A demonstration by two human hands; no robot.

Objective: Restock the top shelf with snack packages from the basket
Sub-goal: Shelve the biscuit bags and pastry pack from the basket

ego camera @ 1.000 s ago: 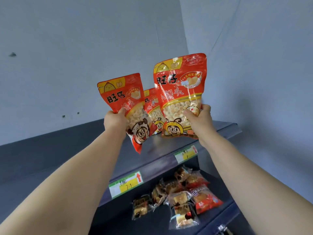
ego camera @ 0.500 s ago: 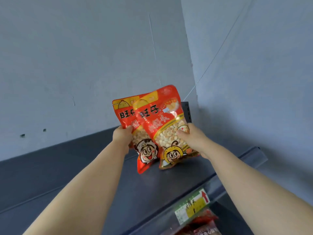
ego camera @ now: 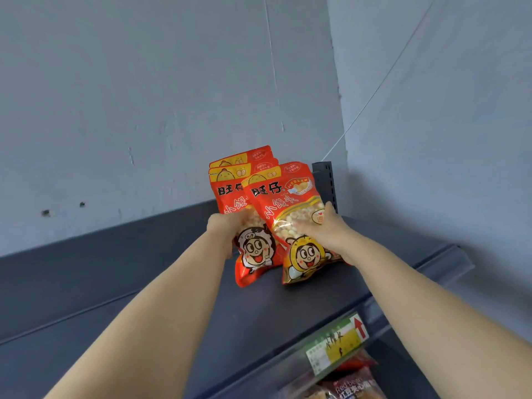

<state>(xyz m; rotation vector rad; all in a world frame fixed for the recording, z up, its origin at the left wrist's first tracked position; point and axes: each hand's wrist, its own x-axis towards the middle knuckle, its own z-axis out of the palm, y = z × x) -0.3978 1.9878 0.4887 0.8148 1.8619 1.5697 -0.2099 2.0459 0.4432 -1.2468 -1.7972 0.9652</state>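
Both snack packages have settled onto the top shelf. The left hand grips the left package by its edge; the right hand pinches the right package, thumb across its front. A third package stands just behind. Beyond, a grey wall; a price label on the shelf's lip.

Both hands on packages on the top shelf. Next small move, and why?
Probably ease both grips and pull back: the front package in the right hand and the left package in the left hand seem to rest bottom-down on the top shelf, leaning back.
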